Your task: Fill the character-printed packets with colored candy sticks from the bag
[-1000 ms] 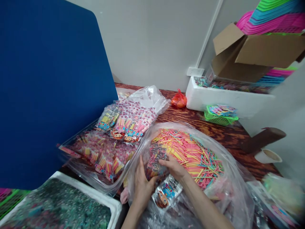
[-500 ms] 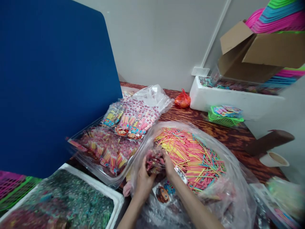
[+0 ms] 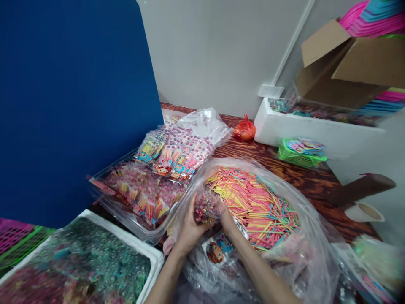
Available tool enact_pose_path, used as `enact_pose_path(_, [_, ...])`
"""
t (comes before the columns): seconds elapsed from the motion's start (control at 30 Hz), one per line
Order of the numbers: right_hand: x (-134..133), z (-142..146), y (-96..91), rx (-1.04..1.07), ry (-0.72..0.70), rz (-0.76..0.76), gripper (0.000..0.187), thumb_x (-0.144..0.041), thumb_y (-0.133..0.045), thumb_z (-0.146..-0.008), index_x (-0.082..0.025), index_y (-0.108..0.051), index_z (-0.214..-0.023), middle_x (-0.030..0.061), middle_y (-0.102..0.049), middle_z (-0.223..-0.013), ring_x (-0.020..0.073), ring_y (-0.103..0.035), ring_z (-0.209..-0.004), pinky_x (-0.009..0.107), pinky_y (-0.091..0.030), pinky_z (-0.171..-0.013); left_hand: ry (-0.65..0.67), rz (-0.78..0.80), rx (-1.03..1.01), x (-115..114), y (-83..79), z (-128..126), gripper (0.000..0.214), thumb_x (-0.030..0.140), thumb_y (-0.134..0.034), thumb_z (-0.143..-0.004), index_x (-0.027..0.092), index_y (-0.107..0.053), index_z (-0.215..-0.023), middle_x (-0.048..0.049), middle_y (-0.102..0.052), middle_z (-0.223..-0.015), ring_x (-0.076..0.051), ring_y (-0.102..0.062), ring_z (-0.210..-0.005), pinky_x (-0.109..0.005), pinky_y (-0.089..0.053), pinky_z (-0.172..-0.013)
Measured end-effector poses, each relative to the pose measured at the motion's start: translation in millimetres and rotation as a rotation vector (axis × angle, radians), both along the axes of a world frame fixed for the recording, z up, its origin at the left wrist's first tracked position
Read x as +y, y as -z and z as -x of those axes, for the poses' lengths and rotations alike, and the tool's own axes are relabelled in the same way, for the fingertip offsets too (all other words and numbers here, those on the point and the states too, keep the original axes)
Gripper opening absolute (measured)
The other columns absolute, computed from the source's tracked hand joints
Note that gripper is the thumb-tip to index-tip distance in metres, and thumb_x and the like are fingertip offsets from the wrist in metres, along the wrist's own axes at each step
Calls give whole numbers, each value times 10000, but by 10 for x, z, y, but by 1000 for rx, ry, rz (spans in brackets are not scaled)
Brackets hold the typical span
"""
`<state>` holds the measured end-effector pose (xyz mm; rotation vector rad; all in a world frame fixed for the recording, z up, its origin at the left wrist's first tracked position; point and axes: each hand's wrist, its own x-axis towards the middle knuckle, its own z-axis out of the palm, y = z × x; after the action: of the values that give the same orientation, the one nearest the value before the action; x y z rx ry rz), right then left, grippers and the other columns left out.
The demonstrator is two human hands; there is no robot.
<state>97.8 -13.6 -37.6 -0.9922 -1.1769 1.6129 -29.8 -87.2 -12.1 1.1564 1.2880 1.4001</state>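
My left hand (image 3: 189, 230) and my right hand (image 3: 226, 217) are closed together on a small clear packet of coloured sticks (image 3: 207, 207), held just above the near left edge of a big clear plastic bag (image 3: 303, 236). That bag holds a heap of loose pink, yellow and blue sticks (image 3: 256, 204). Below my hands, inside the bag's folds, lies a cartoon-printed packet (image 3: 218, 250).
A clear tray of filled stick packets (image 3: 148, 190) lies to the left beside a blue panel (image 3: 72, 97). A white foam box (image 3: 95, 266) sits near left, another (image 3: 303, 126) far right, with a green basket (image 3: 300, 156), an orange bag (image 3: 245, 130) and a cup (image 3: 363, 211).
My hands drew together and closed round the packet, lifting it slightly up and left off the cartoon packet. The view shifted a little.
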Motion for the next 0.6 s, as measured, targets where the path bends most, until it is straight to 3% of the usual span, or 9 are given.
enact_pose_path(0.13, [14,-133,-224,-148,133,-97,406,-555,-631,-775,-203,-675,-974,44,-712,-920,240,-643,-905,369,-491,-837,-12,38,-18,4,37,1,1065,211,-812,-616,251,-209,-1493,-97,-486,-1419,-272,-523,-1245,-412,-408,-1053])
enact_pose_path(0.2, [-40,-232,-412,-166,205,-122,398,-545,-560,-842,-204,-651,-1026,56,-699,-941,233,-638,-928,359,-485,-829,-23,37,17,7,55,8,991,223,-818,-612,242,-305,-1459,-94,-523,-1380,-279,-532,-1226,-419,-414,-1041])
enact_pose_path(0.37, [-297,-407,-815,-168,139,-355,358,-451,-400,-968,-227,-679,-991,74,-636,-1137,226,-566,-1106,379,-424,-962,8,-1,63,50,104,28,632,224,-820,-607,187,-593,-1195,-79,-632,-1160,-268,-600,-1081,-395,-467,-958])
enact_pose_path(0.47, [-414,-411,-881,-212,65,-437,341,-415,-398,-976,-242,-692,-963,65,-618,-1149,229,-543,-1139,392,-399,-1002,6,5,22,66,108,28,618,223,-829,-593,182,-600,-1166,-81,-632,-1168,-260,-608,-1066,-374,-478,-938])
enact_pose_path(0.6, [-490,-388,-867,-273,89,-489,241,-385,-460,-956,-260,-643,-1049,67,-589,-1198,241,-514,-1183,410,-386,-1025,47,84,-47,54,97,17,670,247,-827,-611,167,-561,-1221,-78,-683,-1084,-245,-643,-984,-357,-510,-872])
